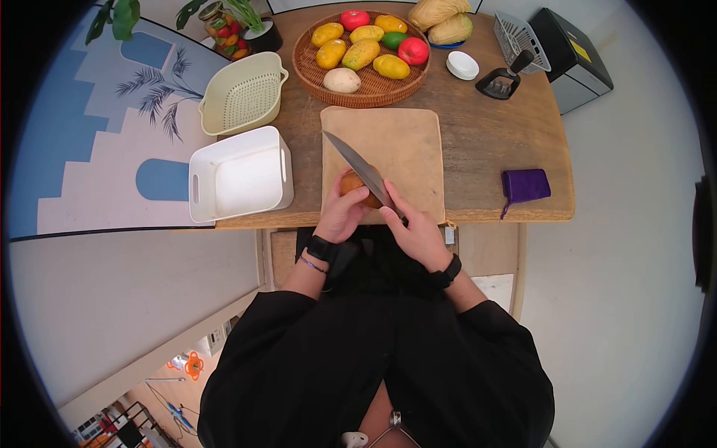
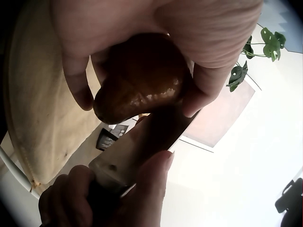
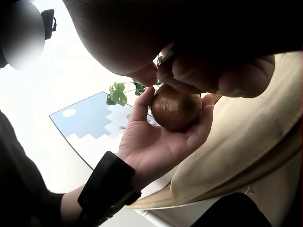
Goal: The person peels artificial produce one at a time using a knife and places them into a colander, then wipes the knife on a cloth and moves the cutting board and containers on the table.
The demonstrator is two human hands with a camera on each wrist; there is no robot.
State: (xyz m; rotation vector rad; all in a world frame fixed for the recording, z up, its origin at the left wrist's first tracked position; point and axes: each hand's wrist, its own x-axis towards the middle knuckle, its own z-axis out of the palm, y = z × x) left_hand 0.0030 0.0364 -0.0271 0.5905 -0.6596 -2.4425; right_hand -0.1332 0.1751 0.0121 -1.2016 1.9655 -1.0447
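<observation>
My left hand (image 1: 342, 215) holds a smooth, shiny brown rounded fruit or vegetable (image 1: 351, 181) just above the near part of the tan cutting mat (image 1: 407, 149). In the left wrist view, a knobbed end of this brown produce (image 2: 142, 78) sticks out between thumb and fingers. With my right hand (image 1: 418, 235) I grip a large kitchen knife (image 1: 355, 160) by its dark handle. Its blade slants over the produce, tip pointing away and to the left. In the right wrist view, the left palm faces up under the produce (image 3: 175, 109), and my right hand covers most of the knife.
A white bin (image 1: 243, 175) and a pale green colander (image 1: 243, 89) stand left of the mat. Behind it is a wicker basket (image 1: 364, 97) of yellow, red and green produce. At right lie a purple pouch (image 1: 526, 185), a black-handled tool (image 1: 502, 82) and a white bowl (image 1: 463, 66).
</observation>
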